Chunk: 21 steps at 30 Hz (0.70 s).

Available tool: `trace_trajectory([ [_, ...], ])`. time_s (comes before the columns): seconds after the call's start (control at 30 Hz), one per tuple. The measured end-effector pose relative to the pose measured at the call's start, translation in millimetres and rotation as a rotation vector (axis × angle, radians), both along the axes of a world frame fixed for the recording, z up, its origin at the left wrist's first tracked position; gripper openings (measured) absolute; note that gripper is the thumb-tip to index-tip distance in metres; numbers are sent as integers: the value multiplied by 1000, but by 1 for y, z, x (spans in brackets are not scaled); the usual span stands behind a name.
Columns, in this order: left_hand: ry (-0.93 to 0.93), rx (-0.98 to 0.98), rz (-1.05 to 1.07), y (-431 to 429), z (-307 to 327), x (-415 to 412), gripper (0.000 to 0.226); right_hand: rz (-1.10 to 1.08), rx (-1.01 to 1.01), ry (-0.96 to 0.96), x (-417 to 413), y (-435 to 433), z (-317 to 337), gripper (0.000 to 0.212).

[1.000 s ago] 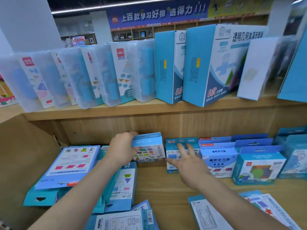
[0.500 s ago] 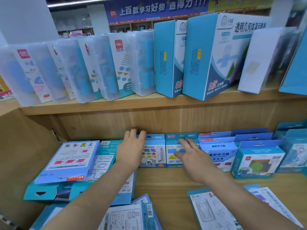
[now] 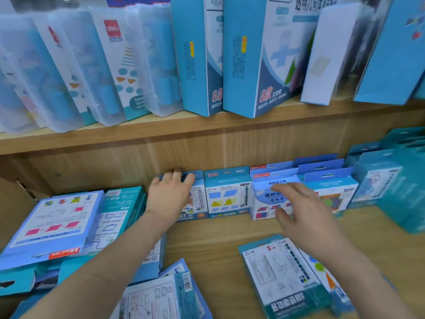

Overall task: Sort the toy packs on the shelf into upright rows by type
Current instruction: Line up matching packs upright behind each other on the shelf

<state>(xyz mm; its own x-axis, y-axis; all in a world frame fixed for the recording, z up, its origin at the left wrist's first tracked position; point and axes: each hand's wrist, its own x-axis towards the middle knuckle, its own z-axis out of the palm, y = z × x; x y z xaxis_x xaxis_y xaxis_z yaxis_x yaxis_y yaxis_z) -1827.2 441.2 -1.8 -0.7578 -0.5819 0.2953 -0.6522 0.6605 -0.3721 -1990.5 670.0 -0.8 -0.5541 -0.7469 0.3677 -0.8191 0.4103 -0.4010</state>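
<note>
So roughly a third of the way through, I'd say. Using the wooden back wall (image 3: 115,166) of the lower shelf as the reference: there's already an upright row of small packs standing against it, running right from about the middle. The left hand (image 3: 171,194) is draped over the top of the leftmost pack (image 3: 195,203) in that row, fingers curled over its upper edge and palm against its front, so it looks like it's pressing or steadying it against the wall more than lifting it. Just right of that is the pack with yellow shapes (image 3: 226,194), standing straight, then the pack with the round label (image 3: 269,196), and further right more boxes with hanger tabs (image 3: 326,180) lined up in layers out from the wall. The right hand (image 3: 299,210) is wide open, fingers spread, hovering in front of the round-label pack and holding nothing; can't tell if it's touching. What's left is a lot: left of the row, a pile of flat packs (image 3: 53,222) leaning in a heap away from the wall, and toward the front edge of the shelf, more packs lying flat, like the one with line drawings (image 3: 278,277) and another with a barcode (image 3: 161,295). Those all need standing up and grouping by type.
</note>
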Motion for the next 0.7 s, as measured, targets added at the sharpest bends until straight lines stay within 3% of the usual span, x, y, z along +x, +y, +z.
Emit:
trace_trajectory([
  [0.1,-4,55,35,5,6,-2,55,-97,68,-141,-10,41,-5,43],
  [0.23,-70,30,103,30,21,-7,39,-246,153,-285,-24,111,-17,55],
  [0.33,-31,84,-108,68,30,-7,29,-227,206,-440,-22,151,-29,65],
  [0.43,-11,348,-392,113,31,-15,17,-196,299,-435,-14,159,-43,82],
  [0.57,-275,486,-515,166,-3,-35,38,-292,320,-360,-7,148,-57,94],
  [0.7,-473,671,-383,193,-42,-43,88,-330,379,-390,-1,136,-63,101],
])
